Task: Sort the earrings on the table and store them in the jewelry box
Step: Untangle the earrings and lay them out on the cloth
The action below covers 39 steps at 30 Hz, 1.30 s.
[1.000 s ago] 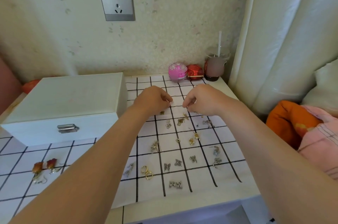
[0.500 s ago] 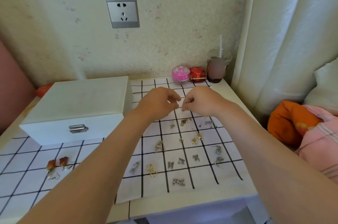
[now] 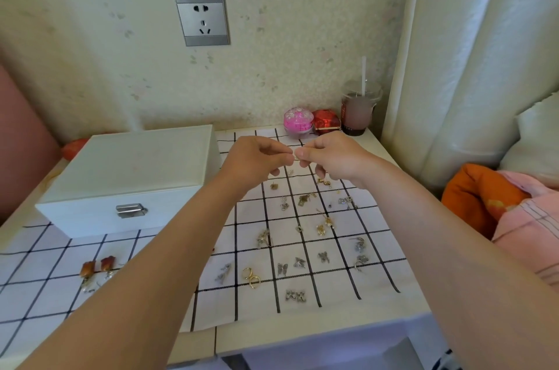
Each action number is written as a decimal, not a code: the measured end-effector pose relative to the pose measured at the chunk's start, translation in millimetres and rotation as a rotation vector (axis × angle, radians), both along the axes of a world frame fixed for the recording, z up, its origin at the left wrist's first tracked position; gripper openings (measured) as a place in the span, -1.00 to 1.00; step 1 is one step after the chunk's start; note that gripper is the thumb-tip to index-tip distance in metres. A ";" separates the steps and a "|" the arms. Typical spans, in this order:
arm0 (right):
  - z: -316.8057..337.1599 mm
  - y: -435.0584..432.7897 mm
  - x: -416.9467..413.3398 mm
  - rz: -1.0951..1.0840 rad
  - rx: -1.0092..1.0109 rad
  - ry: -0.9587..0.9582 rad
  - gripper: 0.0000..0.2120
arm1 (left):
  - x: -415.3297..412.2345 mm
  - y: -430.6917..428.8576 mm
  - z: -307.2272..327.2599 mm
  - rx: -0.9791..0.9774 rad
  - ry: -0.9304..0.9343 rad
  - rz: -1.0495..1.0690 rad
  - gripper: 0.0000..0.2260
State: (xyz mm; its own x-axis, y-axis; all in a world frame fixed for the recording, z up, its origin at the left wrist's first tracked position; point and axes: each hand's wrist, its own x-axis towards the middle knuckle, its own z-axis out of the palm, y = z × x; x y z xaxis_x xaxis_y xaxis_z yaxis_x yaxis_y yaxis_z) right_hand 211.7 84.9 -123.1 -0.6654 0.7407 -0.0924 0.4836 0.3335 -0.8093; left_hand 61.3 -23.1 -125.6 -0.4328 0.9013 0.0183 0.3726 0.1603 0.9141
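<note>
My left hand point(image 3: 257, 159) and my right hand point(image 3: 332, 158) meet fingertip to fingertip above the far part of the checked cloth point(image 3: 378, 251). Together they pinch a tiny pale earring point(image 3: 295, 154); most of it is hidden by the fingers. The white jewelry box point(image 3: 130, 176) stands closed at the left, its metal clasp point(image 3: 130, 210) facing me. Several small earrings lie spread on the cloth, among them gold hoops point(image 3: 251, 276), silver butterflies point(image 3: 282, 268) and two red drop earrings point(image 3: 95, 268) at the near left.
Against the wall at the back right stand a pink round case point(image 3: 298, 122), a red box point(image 3: 326, 122) and a lidded drink cup with a straw point(image 3: 358, 111). A curtain point(image 3: 472, 52) hangs right of the table; bedding point(image 3: 499, 203) lies beyond its edge.
Both hands have lifted off the cloth and come together, fingertips touching around the small earring. The view has tilted upward, showing more wall.
</note>
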 end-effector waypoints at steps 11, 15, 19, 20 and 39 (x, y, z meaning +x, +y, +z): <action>-1.5 -10.3 10.1 0.018 0.087 -0.074 -0.93 | 2.4 -23.6 -4.1 -0.113 0.221 -0.105 -0.95; -5.3 -2.0 18.5 0.005 0.213 -0.173 -0.87 | 12.5 -24.5 -17.3 -0.238 0.450 -0.281 -0.96; -9.0 16.6 37.0 -0.038 0.311 -0.369 -0.91 | 15.2 -21.8 -17.1 -0.321 0.563 -0.359 -0.96; -10.7 18.9 40.3 -0.034 0.295 -0.404 -0.90 | 14.0 -21.0 -14.7 -0.339 0.567 -0.376 -0.96; -13.0 16.7 32.0 0.113 0.238 -0.297 -0.88 | 22.8 -8.7 -15.2 -0.289 0.478 -0.386 -0.97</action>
